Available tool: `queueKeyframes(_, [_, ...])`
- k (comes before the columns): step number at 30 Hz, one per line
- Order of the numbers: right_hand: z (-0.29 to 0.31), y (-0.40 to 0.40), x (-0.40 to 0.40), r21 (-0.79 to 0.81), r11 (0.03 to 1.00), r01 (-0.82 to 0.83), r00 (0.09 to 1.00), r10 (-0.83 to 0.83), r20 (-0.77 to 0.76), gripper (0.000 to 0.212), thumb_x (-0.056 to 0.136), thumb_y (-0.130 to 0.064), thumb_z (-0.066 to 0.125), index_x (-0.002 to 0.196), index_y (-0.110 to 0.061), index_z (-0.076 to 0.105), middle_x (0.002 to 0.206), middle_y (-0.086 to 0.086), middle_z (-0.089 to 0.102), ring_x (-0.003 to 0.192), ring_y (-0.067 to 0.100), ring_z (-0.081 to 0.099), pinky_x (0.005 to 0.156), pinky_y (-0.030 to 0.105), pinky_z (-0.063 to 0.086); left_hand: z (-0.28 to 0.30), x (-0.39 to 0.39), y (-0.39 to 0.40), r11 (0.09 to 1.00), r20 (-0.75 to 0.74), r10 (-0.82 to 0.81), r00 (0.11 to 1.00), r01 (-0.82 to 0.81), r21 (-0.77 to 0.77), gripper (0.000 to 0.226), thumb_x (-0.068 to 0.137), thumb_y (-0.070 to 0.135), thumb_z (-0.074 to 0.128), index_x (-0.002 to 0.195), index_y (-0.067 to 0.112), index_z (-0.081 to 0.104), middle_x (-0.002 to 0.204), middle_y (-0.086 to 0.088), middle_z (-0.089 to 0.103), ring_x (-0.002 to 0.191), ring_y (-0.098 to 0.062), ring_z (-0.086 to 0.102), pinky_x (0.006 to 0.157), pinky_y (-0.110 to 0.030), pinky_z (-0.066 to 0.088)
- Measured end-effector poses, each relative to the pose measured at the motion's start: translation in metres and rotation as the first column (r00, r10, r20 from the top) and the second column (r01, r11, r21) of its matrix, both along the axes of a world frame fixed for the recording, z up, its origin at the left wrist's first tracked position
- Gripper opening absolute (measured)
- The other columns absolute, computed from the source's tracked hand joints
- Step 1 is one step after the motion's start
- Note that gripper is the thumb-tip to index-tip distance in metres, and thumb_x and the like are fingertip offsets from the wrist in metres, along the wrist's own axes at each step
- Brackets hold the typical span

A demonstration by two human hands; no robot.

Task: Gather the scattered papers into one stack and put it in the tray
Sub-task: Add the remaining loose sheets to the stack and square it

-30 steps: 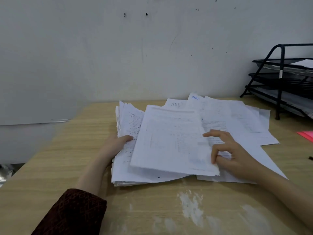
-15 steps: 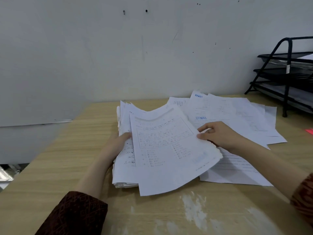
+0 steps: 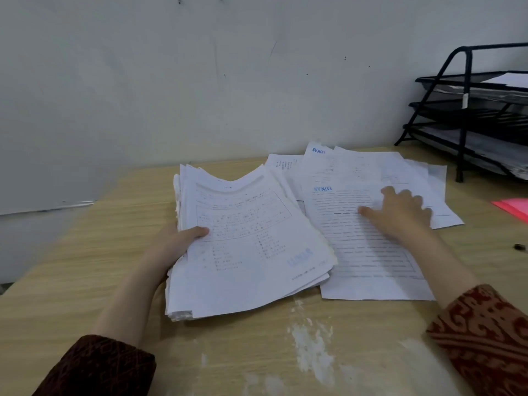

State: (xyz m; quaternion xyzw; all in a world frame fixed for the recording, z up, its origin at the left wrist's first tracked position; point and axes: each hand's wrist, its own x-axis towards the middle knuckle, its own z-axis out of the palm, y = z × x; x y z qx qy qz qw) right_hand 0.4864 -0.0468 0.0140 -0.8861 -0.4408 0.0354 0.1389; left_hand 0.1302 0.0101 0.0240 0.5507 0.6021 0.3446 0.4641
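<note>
The left hand (image 3: 174,247) grips the left edge of a thick stack of papers (image 3: 245,247), with the thumb curled over the top sheet and the fingers under the pile. This stack lies on the wooden desk (image 3: 85,267), its left side a little lifted. Just right of the stack, the right hand (image 3: 400,212) rests flat on the loose sheets (image 3: 365,252), fingers spread and straight, holding nothing. These loose sheets overlap each other and touch the right edge of the stack. Far right of the stack, at the wall, stands a black wire paper tray (image 3: 468,110) with three levels and some paper inside. A pink folder (image 3: 514,207) lies near the tray.
</note>
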Motion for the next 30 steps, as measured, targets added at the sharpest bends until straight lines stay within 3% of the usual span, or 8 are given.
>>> queueKeyframes(6, [-0.008,-0.004,0.023,0.007,0.992,0.123,0.992,-0.123,-0.005,0.084,0.080,-0.064,0.054,0.142,-0.012,0.028,0.142,0.019,0.034,0.130,0.036,0.030,0.104,0.046,0.028,-0.003,0.002,0.000,1.000,-0.026,0.012,1.000,-0.012,0.001,0.035,0.088,0.025,0.064,0.121,0.014,0.057,0.084,0.002,0.061,0.073,-0.017,0.060,0.057,-0.029,0.042])
queueKeyframes(13, [-0.001,-0.002,0.033,0.341,0.916,0.210,0.930,-0.080,-0.360,0.041,0.090,-0.018,0.053,0.130,-0.008,0.050,0.130,0.011,0.055,0.120,0.034,0.046,0.102,0.042,0.030,-0.001,0.001,-0.001,1.000,-0.011,0.009,1.000,-0.009,-0.010,0.037,0.087,0.025,0.065,0.121,0.013,0.057,0.085,0.004,0.063,0.078,-0.018,0.063,0.061,-0.030,0.046])
queueKeyframes(17, [0.029,0.006,0.017,0.458,0.884,0.099,0.987,-0.030,-0.155,0.022,0.089,-0.009,0.039,0.089,-0.017,0.060,0.085,0.003,0.055,0.106,0.032,0.050,0.093,0.040,0.025,0.000,0.000,-0.003,1.000,0.028,-0.007,1.000,0.007,-0.013,0.029,0.088,0.022,0.065,0.115,0.017,0.056,0.084,0.006,0.063,0.076,-0.016,0.062,0.059,-0.029,0.046])
queueKeyframes(20, [0.064,0.023,0.006,0.440,0.898,-0.018,0.993,-0.034,0.111,0.024,0.086,-0.006,0.047,0.070,-0.021,0.057,0.090,0.001,0.051,0.116,0.031,0.040,0.110,0.053,0.011,0.000,0.000,-0.003,1.000,0.052,-0.019,0.998,0.020,-0.017,0.027,0.089,0.021,0.064,0.114,0.017,0.055,0.085,0.005,0.063,0.076,-0.016,0.062,0.058,-0.028,0.045])
queueKeyframes(24, [0.107,0.042,-0.013,0.491,0.820,-0.294,0.934,0.138,0.329,0.021,0.074,0.005,0.053,0.069,-0.011,0.067,0.106,0.004,0.054,0.121,0.027,0.036,0.109,0.058,0.000,-0.001,-0.002,-0.003,0.999,0.053,-0.011,0.999,0.013,-0.041,0.036,0.087,0.021,0.065,0.120,0.010,0.056,0.089,0.002,0.065,0.080,-0.020,0.064,0.062,-0.031,0.048])
queueKeyframes(26, [0.122,0.050,-0.034,0.469,0.736,-0.488,0.856,0.299,0.422,0.019,0.070,0.007,0.051,0.062,-0.005,0.064,0.109,0.014,0.057,0.119,0.034,0.041,0.106,0.065,0.005,-0.002,-0.002,-0.002,0.999,0.045,-0.005,0.999,0.008,-0.052,0.038,0.087,0.022,0.066,0.121,0.009,0.057,0.089,0.001,0.066,0.080,-0.021,0.065,0.062,-0.031,0.048])
queueKeyframes(28, [0.131,0.056,-0.061,0.351,0.598,-0.721,0.673,0.483,0.560,0.019,0.064,0.001,0.044,0.051,-0.002,0.058,0.098,0.022,0.062,0.106,0.045,0.051,0.093,0.071,0.029,-0.001,-0.002,-0.002,0.999,0.044,0.000,0.999,0.003,-0.050,0.039,0.086,0.023,0.067,0.121,0.010,0.057,0.088,0.001,0.065,0.079,-0.020,0.064,0.061,-0.031,0.048])
queueKeyframes(30, [0.130,0.057,-0.092,0.187,0.465,-0.865,0.468,0.617,0.632,0.023,0.068,-0.001,0.040,0.055,0.004,0.058,0.102,0.026,0.063,0.105,0.048,0.054,0.088,0.061,0.043,0.000,-0.002,-0.002,0.999,0.044,0.002,0.999,0.000,-0.052,0.038,0.086,0.024,0.067,0.120,0.011,0.057,0.089,-0.001,0.066,0.080,-0.022,0.065,0.064,-0.033,0.050])
